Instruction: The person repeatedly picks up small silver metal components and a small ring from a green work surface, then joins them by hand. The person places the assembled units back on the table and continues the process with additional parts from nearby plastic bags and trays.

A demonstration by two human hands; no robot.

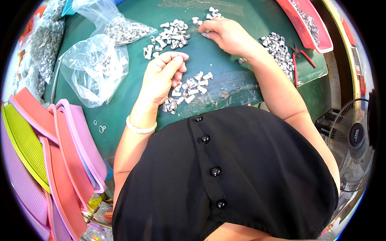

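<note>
My left hand [163,76], with a white bracelet at its wrist, is closed in a pinch above the green table. What its fingers hold, if anything, is hidden. Just below it lies a loose pile of small silvery metal pieces [189,91], and another heap of the same pieces [173,34] lies beyond its fingertips. My right hand [229,37] reaches to the far middle, its thumb and fingers drawn together; what is between them is too small to make out. Close to its fingertips sits a small group of metal pieces [214,14]. A bigger heap [278,52] lies right of my right forearm.
Clear plastic bags [94,70] of metal pieces lie at the left of the table [140,88]. Red-handled pliers [296,66] rest near the right heap, below a pink basket [323,40] of pieces. Stacked colored baskets [68,148] stand at lower left; a fan [354,140] is at right.
</note>
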